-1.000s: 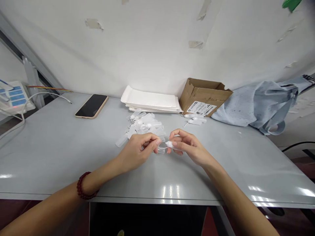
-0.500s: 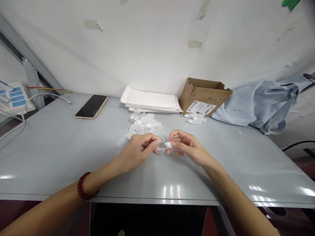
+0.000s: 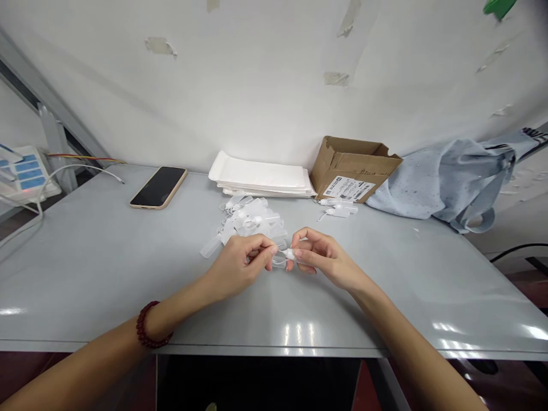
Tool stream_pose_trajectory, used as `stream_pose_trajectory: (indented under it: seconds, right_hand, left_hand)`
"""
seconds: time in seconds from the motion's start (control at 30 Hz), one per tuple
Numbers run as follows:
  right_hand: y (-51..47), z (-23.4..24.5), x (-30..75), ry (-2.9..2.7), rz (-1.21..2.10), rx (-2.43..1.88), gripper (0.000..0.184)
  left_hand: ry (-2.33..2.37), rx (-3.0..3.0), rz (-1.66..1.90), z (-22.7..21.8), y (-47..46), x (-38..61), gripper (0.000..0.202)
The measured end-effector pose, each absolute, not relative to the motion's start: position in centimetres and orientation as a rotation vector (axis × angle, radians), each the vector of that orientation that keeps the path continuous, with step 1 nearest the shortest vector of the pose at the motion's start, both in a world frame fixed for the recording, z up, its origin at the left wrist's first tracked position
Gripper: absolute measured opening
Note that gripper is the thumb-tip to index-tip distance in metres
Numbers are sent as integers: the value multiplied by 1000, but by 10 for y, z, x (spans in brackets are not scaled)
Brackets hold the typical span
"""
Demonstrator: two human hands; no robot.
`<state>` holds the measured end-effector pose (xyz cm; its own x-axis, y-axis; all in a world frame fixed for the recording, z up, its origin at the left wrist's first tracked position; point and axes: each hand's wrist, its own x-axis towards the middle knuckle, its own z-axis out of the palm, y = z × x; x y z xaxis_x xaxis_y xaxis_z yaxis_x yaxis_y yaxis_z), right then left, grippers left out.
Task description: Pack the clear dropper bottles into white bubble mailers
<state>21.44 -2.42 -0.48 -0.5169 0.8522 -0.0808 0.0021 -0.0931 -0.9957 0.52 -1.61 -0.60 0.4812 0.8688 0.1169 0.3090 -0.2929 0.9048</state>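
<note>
My left hand (image 3: 242,264) and my right hand (image 3: 322,256) meet over the grey table (image 3: 107,268), both pinched on one small clear plastic bottle with a white cap (image 3: 286,256). The left fingers grip the clear body, and the right fingertips hold the white cap end. A red bead bracelet (image 3: 146,328) circles my left wrist. Just behind the hands lies a pile of several similar clear bottles (image 3: 248,222).
A phone (image 3: 159,186) lies at the back left, a stack of white pouches (image 3: 263,176) against the wall, and a tipped cardboard box (image 3: 354,168) with a few bottles (image 3: 338,208) before it. A blue-grey cloth bag (image 3: 462,180) sits at the right. A device with cables (image 3: 25,174) stands far left.
The hands have closed in slightly on each other, so that the cap sits nearer the left fingers. The view has shifted a little; nothing else has moved.
</note>
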Motion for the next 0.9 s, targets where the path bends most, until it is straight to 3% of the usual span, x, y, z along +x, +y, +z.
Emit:
stream_pose_trajectory:
  seconds: [0.9]
  right_hand:
    - [-22,-3,213,-1522,1653,-973,22]
  left_hand:
    - [1009,1758,860,0,-13,4,18]
